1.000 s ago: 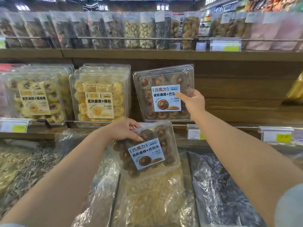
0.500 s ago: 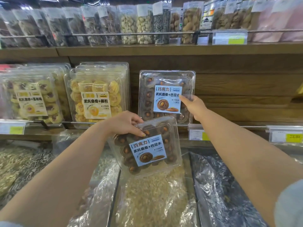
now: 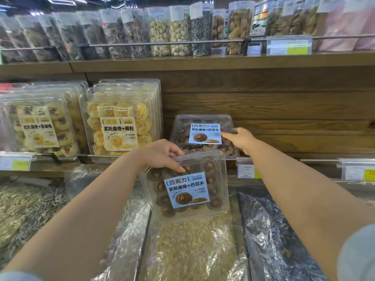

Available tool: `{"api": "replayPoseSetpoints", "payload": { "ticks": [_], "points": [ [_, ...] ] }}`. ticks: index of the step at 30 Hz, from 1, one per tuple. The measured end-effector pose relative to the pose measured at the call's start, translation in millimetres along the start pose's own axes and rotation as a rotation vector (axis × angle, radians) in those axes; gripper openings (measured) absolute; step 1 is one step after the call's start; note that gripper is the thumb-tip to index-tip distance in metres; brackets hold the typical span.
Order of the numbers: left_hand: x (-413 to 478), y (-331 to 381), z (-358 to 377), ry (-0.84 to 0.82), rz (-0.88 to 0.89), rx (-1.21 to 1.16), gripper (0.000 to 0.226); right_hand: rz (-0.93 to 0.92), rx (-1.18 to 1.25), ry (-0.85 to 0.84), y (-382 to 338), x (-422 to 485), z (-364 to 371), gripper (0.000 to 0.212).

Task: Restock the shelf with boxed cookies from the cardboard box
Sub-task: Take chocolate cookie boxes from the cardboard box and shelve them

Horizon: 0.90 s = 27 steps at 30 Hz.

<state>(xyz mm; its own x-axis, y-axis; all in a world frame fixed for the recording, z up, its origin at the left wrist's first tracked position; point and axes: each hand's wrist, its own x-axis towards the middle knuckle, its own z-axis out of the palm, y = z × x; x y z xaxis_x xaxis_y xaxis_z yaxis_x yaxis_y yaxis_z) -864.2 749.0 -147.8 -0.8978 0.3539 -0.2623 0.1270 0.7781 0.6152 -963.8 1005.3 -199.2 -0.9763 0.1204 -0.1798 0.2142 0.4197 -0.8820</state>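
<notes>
Cookies in a clear box (image 3: 187, 185), gripped at its top corner by our left hand (image 3: 160, 154), hang below the shelf (image 3: 284, 155), so we should steady the leaning box (image 3: 203, 134) under our right hand's fingertips (image 3: 239, 137) before sliding ours in front.

Open wooden shelf back (image 3: 284, 110) fills the right half of the middle tier, with bare room above and to the right of a chocolate cookie box (image 3: 203, 134) leaning there. The left of the frame is blocked by yellow cookie boxes (image 3: 121, 118) packed upright, side by side. A metal rail (image 3: 284, 159) with price tags (image 3: 357, 171) runs along the shelf's front edge. A second chocolate box (image 3: 188, 189), gripped by the left hand (image 3: 160, 155), overlaps the lower front of the shelved one; the right hand (image 3: 239, 138) rests at its right edge.
</notes>
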Motion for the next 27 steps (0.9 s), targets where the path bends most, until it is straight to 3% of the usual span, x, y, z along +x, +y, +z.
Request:
{"api": "replayPoseSetpoints", "payload": {
  "ticks": [3,6,9,11,14,16,19,21,23,27],
  "points": [
    [0.8,2.5,-0.6,-0.006,0.008,-0.010,0.039,-0.025,-0.013,-0.005,-3.1,-4.7,-0.1,0.050],
    [-1.1,10.5,-7.3,0.005,0.030,-0.018,0.027,-0.088,-0.029,0.032,-8.0,-12.9,-4.9,0.059],
    [-2.1,25.2,-21.7,0.058,0.060,-0.019,0.020,-0.208,0.112,0.070,-21.4,-30.1,-13.3,0.054],
    [-1.7,36.3,-31.5,0.109,0.078,-0.027,0.016,-0.151,0.389,-0.056,-33.1,-48.3,-17.1,0.047],
    [-0.2,50.1,-45.0,0.159,0.113,-0.069,0.014,-0.134,0.573,-0.364,-29.0,-72.3,-23.5,0.064],
    [1.1,59.4,-53.0,0.183,0.138,-0.067,0.012,-0.192,0.526,-0.450,-20.4,-83.4,-24.5,0.051],
    [6.0,74.7,-63.8,0.173,0.161,0.038,0.012,-0.322,0.399,-0.357,-15.0,-83.1,-27.0,0.015],
    [8.9,82.0,-69.3,0.233,0.186,0.154,0.020,-0.331,0.448,-0.289,-16.1,-79.8,-30.6,0.010],
    [11.5,82.3,-72.8,0.404,0.208,0.233,0.038,-0.298,0.538,-0.198,-18.2,-75.9,-32.0,0.008],
    [13.9,65.4,-59.6,0.642,0.196,0.168,0.083,-0.144,0.603,-0.021,-27.8,-61.7,-30.5,0.021]
  ]
}}
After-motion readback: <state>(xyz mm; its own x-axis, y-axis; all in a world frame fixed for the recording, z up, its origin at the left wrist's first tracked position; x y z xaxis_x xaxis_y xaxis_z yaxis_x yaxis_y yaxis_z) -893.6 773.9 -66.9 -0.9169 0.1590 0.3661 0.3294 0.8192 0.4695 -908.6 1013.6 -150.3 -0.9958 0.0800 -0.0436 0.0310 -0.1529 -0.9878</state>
